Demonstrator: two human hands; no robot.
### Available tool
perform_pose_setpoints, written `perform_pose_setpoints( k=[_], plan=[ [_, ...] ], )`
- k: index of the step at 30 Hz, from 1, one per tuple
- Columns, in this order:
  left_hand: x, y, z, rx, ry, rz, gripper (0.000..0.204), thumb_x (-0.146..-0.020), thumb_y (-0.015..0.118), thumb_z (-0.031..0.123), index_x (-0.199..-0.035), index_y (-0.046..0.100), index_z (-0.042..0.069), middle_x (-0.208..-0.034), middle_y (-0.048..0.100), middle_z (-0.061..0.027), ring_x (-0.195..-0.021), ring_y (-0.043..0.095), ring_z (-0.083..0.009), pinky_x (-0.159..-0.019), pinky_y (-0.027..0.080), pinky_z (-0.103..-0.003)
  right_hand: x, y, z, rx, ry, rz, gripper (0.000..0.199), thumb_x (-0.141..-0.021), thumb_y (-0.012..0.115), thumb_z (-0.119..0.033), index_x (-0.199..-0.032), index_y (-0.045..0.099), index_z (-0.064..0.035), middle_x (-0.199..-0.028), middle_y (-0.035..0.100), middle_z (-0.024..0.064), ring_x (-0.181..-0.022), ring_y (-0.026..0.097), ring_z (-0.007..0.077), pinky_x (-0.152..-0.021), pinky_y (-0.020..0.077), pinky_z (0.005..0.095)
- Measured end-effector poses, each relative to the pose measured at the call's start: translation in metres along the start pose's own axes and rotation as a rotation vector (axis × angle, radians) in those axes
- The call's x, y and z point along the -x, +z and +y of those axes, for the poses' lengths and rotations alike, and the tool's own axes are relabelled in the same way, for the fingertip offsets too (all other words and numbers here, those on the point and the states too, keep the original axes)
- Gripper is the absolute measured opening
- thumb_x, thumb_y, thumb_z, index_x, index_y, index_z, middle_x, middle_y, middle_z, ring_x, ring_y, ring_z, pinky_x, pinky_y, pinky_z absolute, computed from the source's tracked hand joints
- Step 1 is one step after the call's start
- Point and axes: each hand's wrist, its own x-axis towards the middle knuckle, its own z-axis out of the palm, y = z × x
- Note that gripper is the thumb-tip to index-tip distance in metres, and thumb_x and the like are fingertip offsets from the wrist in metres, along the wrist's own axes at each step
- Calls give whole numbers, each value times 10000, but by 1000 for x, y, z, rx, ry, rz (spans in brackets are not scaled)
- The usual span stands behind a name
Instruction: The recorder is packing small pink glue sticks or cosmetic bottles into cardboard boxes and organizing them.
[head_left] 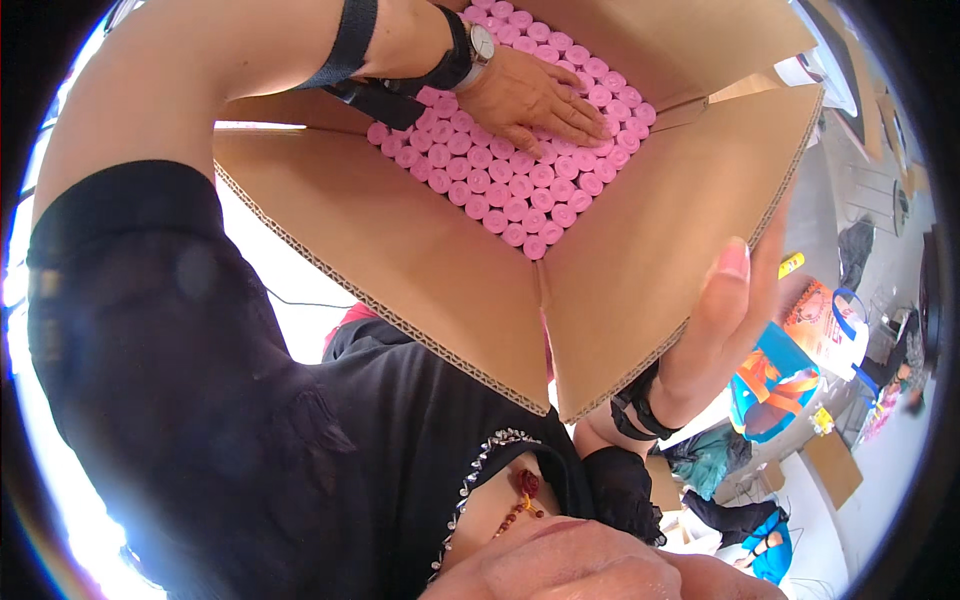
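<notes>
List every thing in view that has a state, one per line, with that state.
cardboard box: open, flaps folded outward
pink caps: packed in tight rows, filling the box
left hand: open, palm flat on the pink caps
right hand: fingers extended, pressed against the outside of the right flap
right flap: held up at a slant
wristwatch: strapped on the left wrist

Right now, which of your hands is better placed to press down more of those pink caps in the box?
The left hand, probably: it lies flat on the pink caps inside the cardboard box. The right hand is outside, its palm against the box flap, so it would have to let go and reach over.
</notes>
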Motion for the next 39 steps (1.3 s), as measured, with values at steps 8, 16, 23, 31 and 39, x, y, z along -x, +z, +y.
perform_pose_setpoints(
  k=[8, 16, 23, 31, 39],
  plan=[
    [-4, -14, 4, -16, -37, -62, 684, -962, 518, 356, -1552, 304, 83, -1637, 259, -49, -1508, 229, -186, -1226, 155, -514, -1, -5, -1, 172, -68, -135, 590, -988, 367, -275, -1450, 401, 91, -1348, 554, 231, -1143, 573, 251, -948, 444, 341],
    [-30, -11, -14, -101, 30, -11, 634, -983, 489, 375, -1552, 321, 153, -1641, 240, -64, -1516, 199, -269, -1220, 174, -511, 3, 1, 1, -21, 2, -31, 675, -932, 407, -313, -1506, 348, 38, -1037, 680, 191, -859, 641, 242, -772, 501, 327],
    [-36, -5, -19, -63, -3, 9, 646, -995, 487, 398, -1567, 291, 169, -1646, 215, -87, -1519, 184, -283, -1222, 175, -499, -3, 2, 7, 151, -217, -27, 576, -996, 393, -323, -1422, 443, 62, -1212, 606, 173, -1038, 581, 207, -893, 438, 301],
    [-20, -9, -7, -86, 218, -57, 620, -1017, 480, 344, -1558, 291, 109, -1636, 240, -94, -1512, 203, -269, -1215, 199, -487, 9, -4, -1, -41, 99, -88, 587, -994, 386, -339, -1420, 445, 60, -1204, 609, 146, -1033, 578, 198, -898, 426, 293],
    [16, -5, 6, 60, 437, -118, 557, -1054, 412, 320, -1552, 300, 99, -1644, 224, -58, -1523, 174, -207, -1232, 179, -463, 1, 7, 2, -13, 89, 49, 708, -929, 445, -370, -1493, 356, 49, -991, 678, 171, -785, 608, 195, -686, 473, 307]
  ],
)
